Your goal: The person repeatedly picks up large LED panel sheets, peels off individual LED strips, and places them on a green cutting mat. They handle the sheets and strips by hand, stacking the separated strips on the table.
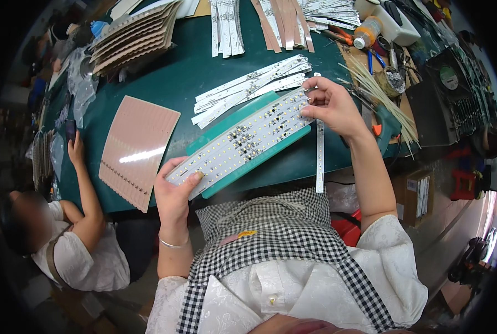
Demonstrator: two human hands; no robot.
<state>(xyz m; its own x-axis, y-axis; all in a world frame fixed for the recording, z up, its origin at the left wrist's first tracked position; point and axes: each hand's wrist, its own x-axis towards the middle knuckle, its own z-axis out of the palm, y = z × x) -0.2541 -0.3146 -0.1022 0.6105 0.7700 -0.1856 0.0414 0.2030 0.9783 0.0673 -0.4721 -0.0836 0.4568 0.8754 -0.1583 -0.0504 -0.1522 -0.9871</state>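
Head view: I see left hand (173, 186) gripping board's (254, 136) left end, thumb on top; right hand (334, 106) pinching right end, thumb against fingers. Board over green pad (255, 109), near table's (137, 83) front edge. Carton (411, 186), low right, holds pale strips (422, 196). Orange bottle (373, 25) beside white jug (402, 30), far right; can't tell jug's contents.

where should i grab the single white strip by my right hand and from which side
Probably pinch the near end of the strip, coming from your side of the table. It's thin and flat, but that end appears to jut past the edge, leaving room for a thumb above and fingers below; its far end runs up beside your right hand.
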